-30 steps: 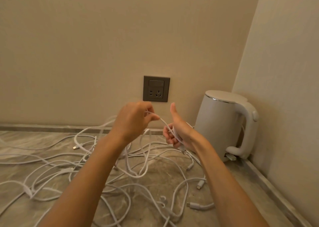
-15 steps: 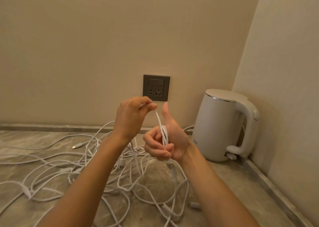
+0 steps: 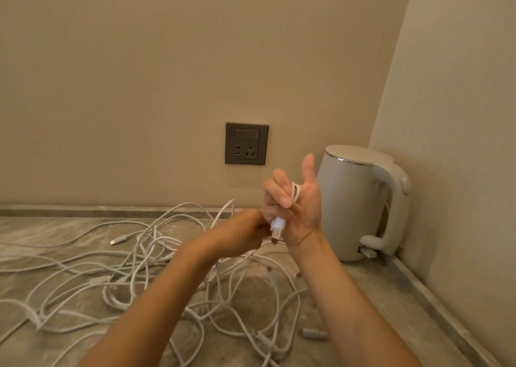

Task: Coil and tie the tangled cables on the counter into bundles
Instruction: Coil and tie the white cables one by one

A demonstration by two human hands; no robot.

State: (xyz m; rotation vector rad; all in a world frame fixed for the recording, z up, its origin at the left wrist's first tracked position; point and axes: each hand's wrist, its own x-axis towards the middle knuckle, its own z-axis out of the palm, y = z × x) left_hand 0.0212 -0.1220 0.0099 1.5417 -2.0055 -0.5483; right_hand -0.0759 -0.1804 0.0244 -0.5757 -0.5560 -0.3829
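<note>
On my left, the heap of cables [image 3: 134,269] lies loose and tangled on the marbled table [image 3: 42,227]. Its white loops cross one another and spread under both my forearms. One small connector [image 3: 118,239] lies flat at the heap's far side. On the wall behind, above the heap's right end, sits a dark socket [image 3: 246,143].

My left hand [image 3: 240,234] is raised over the heap with its back to me, reaching across to the other hand. Its fingertips are out of sight against that palm, so I cannot tell whether it grips anything. My right hand [image 3: 300,210] is held up just beside it, palm toward me and thumb pointing straight up. Its fingers are curled round a cable [image 3: 296,193] looped between them and the base of the thumb. That cable's plug [image 3: 277,227] hangs below the curled fingers, metal tip down, close against the left hand.

A grey connector [image 3: 314,333] lies on the table near my right forearm. Furthest right, a white kettle [image 3: 360,202] stands upright in the corner, its handle toward the side wall.
</note>
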